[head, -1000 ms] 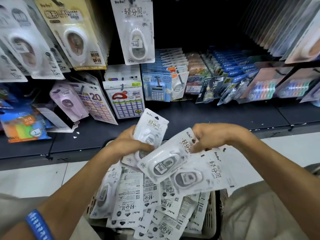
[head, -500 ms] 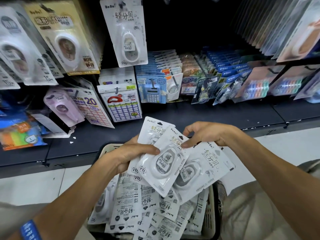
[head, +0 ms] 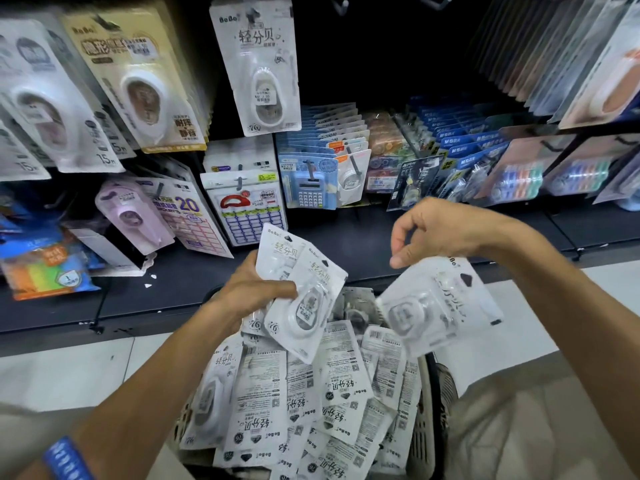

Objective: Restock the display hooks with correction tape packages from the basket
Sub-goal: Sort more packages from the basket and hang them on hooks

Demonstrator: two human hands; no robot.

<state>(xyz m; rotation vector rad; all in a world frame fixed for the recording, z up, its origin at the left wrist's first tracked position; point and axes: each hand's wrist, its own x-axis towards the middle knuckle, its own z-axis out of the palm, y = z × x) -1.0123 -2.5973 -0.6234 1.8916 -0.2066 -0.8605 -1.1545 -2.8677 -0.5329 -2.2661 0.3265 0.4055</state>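
Observation:
A pale plastic basket (head: pixel 425 441) at my knees is heaped with several white correction tape packages (head: pixel 339 393). My left hand (head: pixel 252 292) grips two of these packages (head: pixel 304 299) fanned out, front side up, above the basket. My right hand (head: pixel 446 233) hovers higher, fingers loosely curled, nothing between them. A blurred package (head: pixel 433 306) hangs in the air just under that wrist, over the basket's right side. One matching package (head: pixel 258 64) hangs on a display hook at top centre.
Bare hooks (head: pixel 341 5) stick out of the dark panel right of the hanging package. Other tape packs (head: pixel 138 88) hang left, sticker sheets (head: pixel 247 209) and calculators (head: pixel 308 181) stand on the dark shelf (head: pixel 346 237). Below lies a light tiled floor (head: pixel 69 368).
My right hand has risen and moved right, away from the packages. The package it held is now loose and blurred below it. My left hand kept its two packages.

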